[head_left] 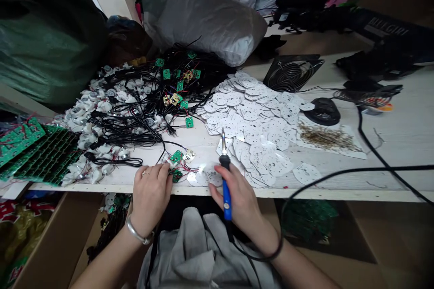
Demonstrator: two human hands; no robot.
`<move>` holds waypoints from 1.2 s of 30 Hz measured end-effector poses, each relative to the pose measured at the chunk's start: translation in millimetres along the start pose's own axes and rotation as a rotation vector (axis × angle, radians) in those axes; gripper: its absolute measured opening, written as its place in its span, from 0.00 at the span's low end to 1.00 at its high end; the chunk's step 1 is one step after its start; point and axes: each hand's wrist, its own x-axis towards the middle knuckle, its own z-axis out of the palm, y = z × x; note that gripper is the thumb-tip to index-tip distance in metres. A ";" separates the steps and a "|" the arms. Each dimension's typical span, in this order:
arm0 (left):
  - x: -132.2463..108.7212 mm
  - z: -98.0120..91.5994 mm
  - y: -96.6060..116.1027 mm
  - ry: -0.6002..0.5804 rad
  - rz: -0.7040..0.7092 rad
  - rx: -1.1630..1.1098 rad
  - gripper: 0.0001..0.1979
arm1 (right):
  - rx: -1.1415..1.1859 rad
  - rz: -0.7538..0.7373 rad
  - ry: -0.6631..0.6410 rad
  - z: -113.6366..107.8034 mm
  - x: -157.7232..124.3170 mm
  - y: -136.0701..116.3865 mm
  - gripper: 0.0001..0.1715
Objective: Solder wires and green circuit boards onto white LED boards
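My right hand (pixel 239 196) is closed around the blue handle of a soldering iron (pixel 225 198), its metal tip pointing up and away from me. The thumb and a finger of that hand lie near white round boards (pixel 203 176) at the table's front edge. My left hand (pixel 152 192) rests at the same edge with curled fingers, and whatever they pinch is hidden. Just beyond its fingertips lie a small green circuit board (pixel 176 156), a cream-coloured component (pixel 189 155) and thin red wires.
Beyond my hands spreads a pile of white round boards (pixel 251 108). Black cables (pixel 132 122) and white parts (pixel 91 144) are heaped left, beside green circuit panels (pixel 47 153). A fan (pixel 293 73) stands behind. The iron's cord (pixel 325 174) loops across the right side.
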 end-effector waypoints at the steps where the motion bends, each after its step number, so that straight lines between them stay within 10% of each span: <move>1: 0.9 -2.6 1.0 0.009 -0.025 0.018 0.11 | -0.012 -0.008 -0.012 4.7 3.2 -4.9 0.27; 23: 10.2 22.7 -20.1 -0.037 -0.260 0.117 0.11 | 0.066 -0.150 -0.137 34.3 -0.3 7.5 0.20; 36: 15.2 6.6 -9.4 -0.129 -0.385 -0.092 0.10 | 0.036 -0.017 -0.183 36.9 0.2 8.4 0.29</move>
